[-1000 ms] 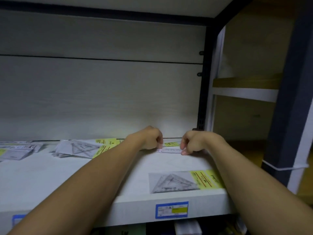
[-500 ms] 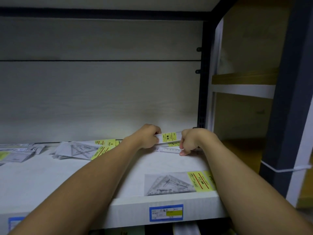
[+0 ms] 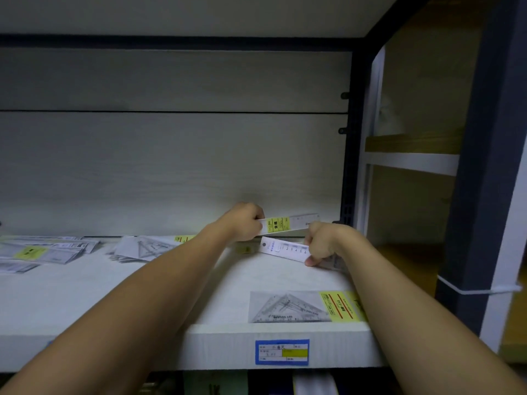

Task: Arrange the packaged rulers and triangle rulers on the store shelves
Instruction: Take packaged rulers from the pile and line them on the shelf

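- White laminate formed the shelf spanning the lower half of the frame, with a blue-bordered price label fixed to its front edge at lower centre.
- Nearest the front edge, at lower right, a packaged triangle ruler lay flat with its yellow card end pointing right; the right forearm crossed over that end.
- Both bare forearms rose from the bottom corners and converged at mid-frame, right of centre.
- Right hand was closed around the right end of a white packaged ruler, thumb under its lower edge. Printed numbers faced up, and the hang-hole end pointed left. Whether this ruler rested on the shelf or was raised just above it could not be determined.
- Left hand was closed on the left end of a second packaged ruler with a yellow label, held off the shelf, just above the first and apart from it, its far end tilted slightly upward to the right.
- Further back at centre left, a loose pile of triangle ruler packs lay near the back panel.
- At far left, another spread of ruler packs lay fanned and overlapping.
- Pale wood-grain back panel closed off the rear; a dark upright post stood at its right end.
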